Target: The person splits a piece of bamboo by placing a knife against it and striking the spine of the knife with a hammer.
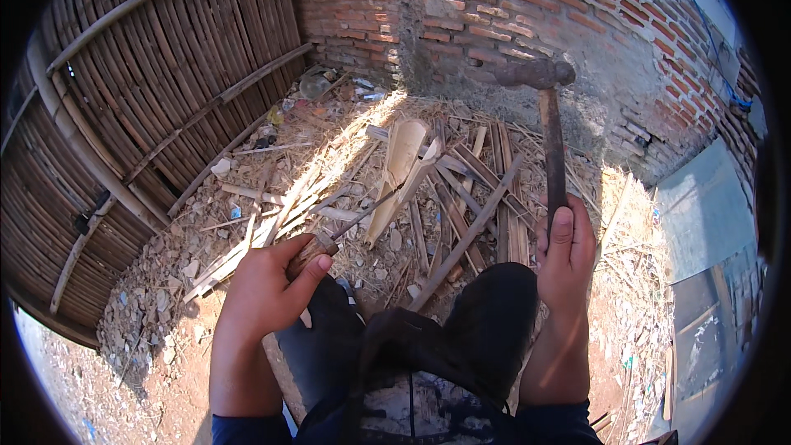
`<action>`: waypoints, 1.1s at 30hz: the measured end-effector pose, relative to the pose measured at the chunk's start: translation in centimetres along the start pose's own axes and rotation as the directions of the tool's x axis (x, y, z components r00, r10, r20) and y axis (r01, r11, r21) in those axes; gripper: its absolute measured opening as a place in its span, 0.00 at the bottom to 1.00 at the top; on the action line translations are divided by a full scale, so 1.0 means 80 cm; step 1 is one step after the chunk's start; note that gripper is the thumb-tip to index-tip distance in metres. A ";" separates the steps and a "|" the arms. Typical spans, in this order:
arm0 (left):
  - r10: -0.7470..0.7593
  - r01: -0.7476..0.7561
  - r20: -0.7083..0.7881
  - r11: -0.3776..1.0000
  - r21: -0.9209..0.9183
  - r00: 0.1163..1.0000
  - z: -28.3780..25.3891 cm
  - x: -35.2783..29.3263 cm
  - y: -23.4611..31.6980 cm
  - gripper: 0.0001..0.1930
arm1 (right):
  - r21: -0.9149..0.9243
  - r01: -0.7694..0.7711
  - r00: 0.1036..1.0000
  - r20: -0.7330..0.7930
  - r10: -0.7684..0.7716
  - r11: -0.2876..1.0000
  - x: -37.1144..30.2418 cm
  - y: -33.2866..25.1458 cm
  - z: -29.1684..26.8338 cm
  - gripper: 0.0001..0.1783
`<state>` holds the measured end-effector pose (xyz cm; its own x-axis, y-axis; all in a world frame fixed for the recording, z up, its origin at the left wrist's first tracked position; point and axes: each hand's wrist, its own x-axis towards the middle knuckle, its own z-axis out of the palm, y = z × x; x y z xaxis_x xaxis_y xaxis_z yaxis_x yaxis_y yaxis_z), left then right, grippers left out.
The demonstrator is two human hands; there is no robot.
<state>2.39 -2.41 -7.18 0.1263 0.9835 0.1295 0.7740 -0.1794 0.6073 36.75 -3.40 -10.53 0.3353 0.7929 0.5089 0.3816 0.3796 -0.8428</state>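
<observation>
My left hand [276, 288] is closed round the wooden handle of a chisel-like tool [362, 214] with a long, thin dark metal shaft. The shaft slants up and right, and its tip overlaps a split piece of bamboo [401, 152]; whether it touches cannot be made out. In my right hand [567, 251] is a hammer [554, 132], gripped low on its dark wooden handle. The hammer stands upright, its rusty head raised to the right of the bamboo. Pale, hollow inner faces of the bamboo show.
Several wooden strips [465, 222] lie piled beyond my knees. Rubble and dry straw [185, 280] cover the ground. A slatted bamboo wall [165, 58] rises on the left, a brick wall [511, 21] behind. Grey sheets [709, 206] lean on the right.
</observation>
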 end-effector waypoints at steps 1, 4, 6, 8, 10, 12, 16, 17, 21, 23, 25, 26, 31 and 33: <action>-0.008 0.008 -0.004 1.000 0.003 1.000 0.000 0.002 0.001 0.27 | 0.042 0.014 0.999 -0.032 -0.013 0.999 -0.002 0.001 0.002 0.23; 0.016 -0.016 -0.019 1.000 0.020 1.000 0.003 0.007 0.002 0.24 | -0.169 0.137 0.991 0.025 -0.134 0.976 -0.015 0.048 0.022 0.21; 0.077 -0.075 -0.039 0.997 0.034 0.996 0.006 0.011 -0.005 0.18 | -0.427 0.174 0.956 0.289 -0.048 0.887 -0.023 0.059 0.030 0.19; 0.087 -0.087 -0.002 0.995 0.055 0.996 0.003 0.012 -0.004 0.18 | -0.266 0.066 0.968 0.252 0.003 0.962 -0.016 0.060 0.027 0.18; 0.100 -0.100 0.000 0.992 0.083 0.995 -0.001 0.014 -0.004 0.18 | -0.147 -0.041 0.977 0.201 0.070 0.988 -0.008 0.051 0.022 0.18; 0.124 -0.122 -0.011 0.986 0.113 0.992 0.003 0.014 -0.004 0.18 | 0.020 -0.116 0.986 0.125 0.112 0.993 -0.009 0.028 0.013 0.20; 0.090 -0.084 -0.064 0.992 0.098 0.994 0.011 0.020 -0.007 0.18 | 0.051 -0.039 0.999 0.001 0.039 0.998 -0.027 0.038 0.008 0.21; 0.083 -0.078 -0.055 0.993 0.091 0.995 0.012 0.023 -0.005 0.18 | -0.046 0.031 1.000 0.001 -0.031 0.998 -0.035 0.064 0.015 0.21; 0.091 -0.083 -0.053 0.989 0.124 0.994 0.013 0.023 -0.003 0.18 | -0.201 0.040 0.986 0.169 -0.005 0.979 -0.042 0.081 0.028 0.21; 0.117 -0.108 -0.066 0.985 0.136 0.991 0.012 0.023 0.000 0.17 | -0.085 -0.043 0.984 0.167 0.057 0.995 -0.038 0.083 0.021 0.21; 0.106 -0.097 -0.068 0.987 0.128 0.992 0.011 0.020 -0.004 0.17 | 0.075 -0.100 0.992 0.082 0.094 0.992 -0.034 0.053 0.012 0.22; 0.089 -0.081 -0.067 0.990 0.114 0.994 0.010 0.020 -0.006 0.17 | 0.155 -0.127 0.992 0.044 0.122 0.980 -0.031 0.041 0.011 0.23; 0.062 -0.059 -0.021 0.991 0.123 0.998 0.004 0.029 0.005 0.20 | -0.076 0.103 0.994 0.045 -0.100 0.992 -0.046 0.097 0.041 0.25; 0.058 -0.058 0.005 0.987 0.147 0.998 -0.002 0.032 0.008 0.25 | -0.246 0.159 0.973 0.203 -0.109 0.956 -0.055 0.108 0.059 0.24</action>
<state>3.12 0.01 -6.35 0.1736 0.9717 0.1605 0.8483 -0.2303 0.4768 34.53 -1.35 -20.89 0.1093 0.8269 0.5517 0.6303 0.3715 -0.6817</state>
